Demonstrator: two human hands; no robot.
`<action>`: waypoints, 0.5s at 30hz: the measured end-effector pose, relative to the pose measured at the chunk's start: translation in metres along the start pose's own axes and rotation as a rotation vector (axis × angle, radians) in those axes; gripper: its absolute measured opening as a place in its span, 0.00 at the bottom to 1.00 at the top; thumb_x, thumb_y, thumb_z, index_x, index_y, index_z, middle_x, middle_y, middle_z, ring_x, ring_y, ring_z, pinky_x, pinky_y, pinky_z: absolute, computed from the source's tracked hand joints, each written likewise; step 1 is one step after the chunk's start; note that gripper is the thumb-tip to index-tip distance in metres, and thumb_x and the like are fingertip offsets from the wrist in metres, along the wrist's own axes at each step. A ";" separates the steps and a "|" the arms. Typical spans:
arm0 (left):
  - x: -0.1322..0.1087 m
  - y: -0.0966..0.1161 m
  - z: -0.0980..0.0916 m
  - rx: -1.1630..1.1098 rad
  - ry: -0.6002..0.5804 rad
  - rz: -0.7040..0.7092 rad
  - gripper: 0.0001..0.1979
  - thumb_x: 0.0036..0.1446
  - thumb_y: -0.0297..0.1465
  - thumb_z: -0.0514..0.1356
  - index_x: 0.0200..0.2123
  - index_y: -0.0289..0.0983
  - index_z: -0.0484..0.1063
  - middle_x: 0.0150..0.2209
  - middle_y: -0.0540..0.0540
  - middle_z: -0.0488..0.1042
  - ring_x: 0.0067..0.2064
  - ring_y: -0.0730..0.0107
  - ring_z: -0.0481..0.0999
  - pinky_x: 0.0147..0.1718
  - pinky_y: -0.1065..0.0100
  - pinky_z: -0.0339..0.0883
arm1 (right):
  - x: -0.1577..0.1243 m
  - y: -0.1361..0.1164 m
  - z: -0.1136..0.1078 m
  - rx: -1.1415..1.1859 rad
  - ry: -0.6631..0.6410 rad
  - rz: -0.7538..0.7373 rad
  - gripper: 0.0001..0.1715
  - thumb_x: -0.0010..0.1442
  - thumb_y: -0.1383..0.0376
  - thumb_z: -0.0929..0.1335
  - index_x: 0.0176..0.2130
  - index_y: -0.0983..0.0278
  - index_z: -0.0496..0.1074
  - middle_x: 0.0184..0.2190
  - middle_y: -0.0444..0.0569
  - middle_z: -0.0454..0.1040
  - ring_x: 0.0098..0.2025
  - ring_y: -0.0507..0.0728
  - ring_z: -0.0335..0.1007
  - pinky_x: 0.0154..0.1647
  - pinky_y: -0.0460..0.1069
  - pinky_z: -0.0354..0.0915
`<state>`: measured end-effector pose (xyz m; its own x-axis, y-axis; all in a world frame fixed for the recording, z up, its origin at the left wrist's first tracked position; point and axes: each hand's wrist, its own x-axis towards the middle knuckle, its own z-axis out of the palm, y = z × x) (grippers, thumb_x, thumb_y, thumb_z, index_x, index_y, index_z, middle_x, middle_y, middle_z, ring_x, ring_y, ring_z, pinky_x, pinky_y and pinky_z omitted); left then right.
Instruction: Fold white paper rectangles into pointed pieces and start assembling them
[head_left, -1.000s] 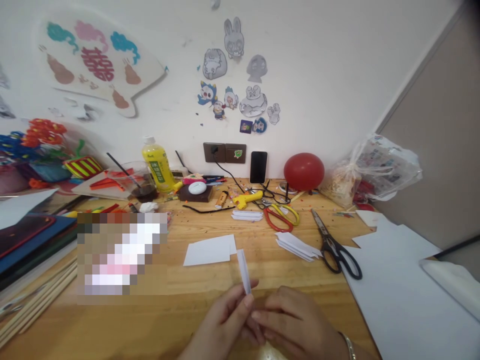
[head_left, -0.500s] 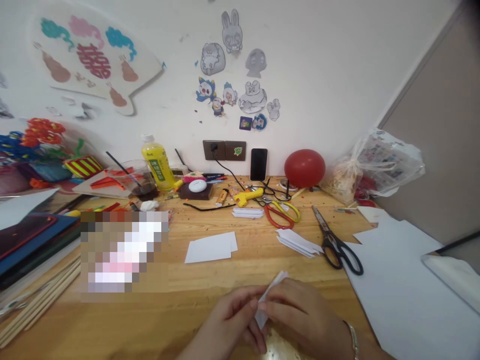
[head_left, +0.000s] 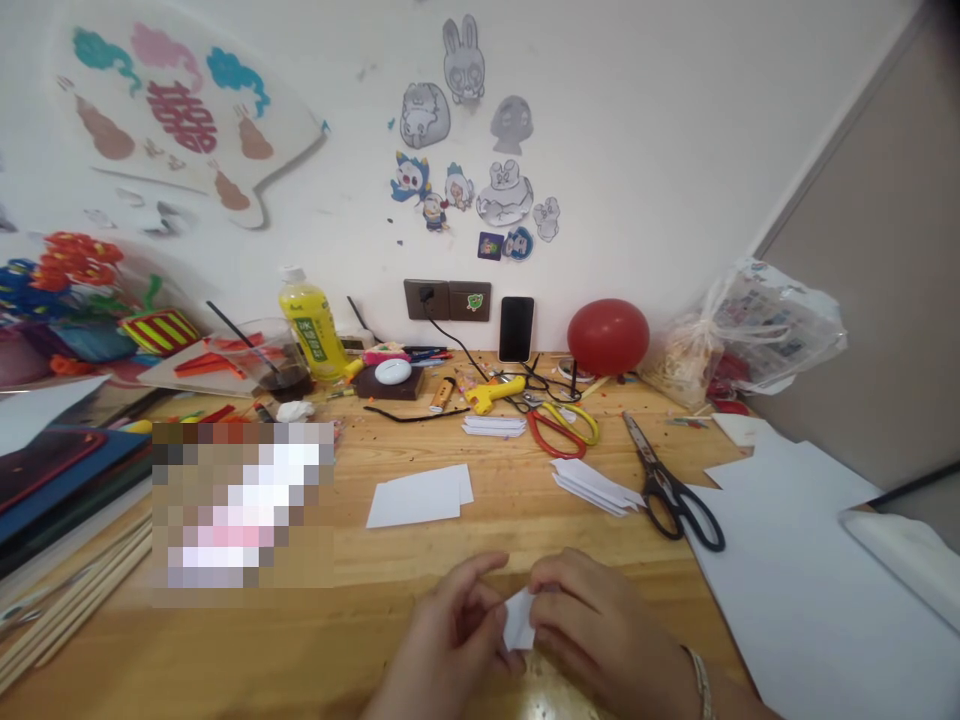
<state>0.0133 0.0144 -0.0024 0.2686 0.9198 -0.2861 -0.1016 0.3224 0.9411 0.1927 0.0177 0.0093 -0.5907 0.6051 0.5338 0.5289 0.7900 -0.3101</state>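
- The left hand (head_left: 459, 632) was at six o'clock, its index finger (head_left: 485, 563) lifted and pointing toward two o'clock.
- The right hand (head_left: 604, 622) was at five o'clock, fingers (head_left: 568, 578) curled toward ten o'clock.

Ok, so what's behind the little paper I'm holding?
Beyond the paper, the wooden table shows, with flat white sheets and folded white strips farther back. Whatever lies directly behind the paper, your left hand and right hand is covered.
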 end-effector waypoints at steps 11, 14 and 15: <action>-0.004 0.007 0.000 -0.082 -0.207 -0.381 0.26 0.37 0.48 0.66 0.31 0.32 0.70 0.21 0.46 0.75 0.18 0.75 0.73 0.16 0.78 0.61 | 0.004 -0.002 -0.009 0.038 0.085 -0.218 0.16 0.68 0.69 0.56 0.35 0.64 0.69 0.29 0.50 0.75 0.32 0.53 0.69 0.34 0.47 0.67; -0.003 0.009 -0.002 -0.123 -0.211 -0.297 0.25 0.38 0.48 0.66 0.29 0.33 0.69 0.22 0.47 0.75 0.19 0.72 0.75 0.18 0.75 0.66 | 0.002 0.000 -0.009 0.060 0.084 -0.194 0.14 0.67 0.69 0.57 0.35 0.65 0.68 0.30 0.50 0.74 0.33 0.53 0.68 0.35 0.47 0.66; -0.003 0.009 -0.003 -0.136 -0.216 -0.279 0.25 0.38 0.48 0.66 0.29 0.33 0.69 0.22 0.47 0.75 0.19 0.72 0.76 0.19 0.74 0.66 | 0.001 0.001 -0.008 0.060 0.086 -0.173 0.13 0.66 0.69 0.58 0.34 0.65 0.69 0.31 0.50 0.73 0.33 0.53 0.67 0.35 0.47 0.65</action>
<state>0.0092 0.0155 0.0067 0.4982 0.7288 -0.4697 -0.1181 0.5938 0.7959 0.1973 0.0185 0.0161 -0.6144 0.4507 0.6476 0.3851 0.8877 -0.2525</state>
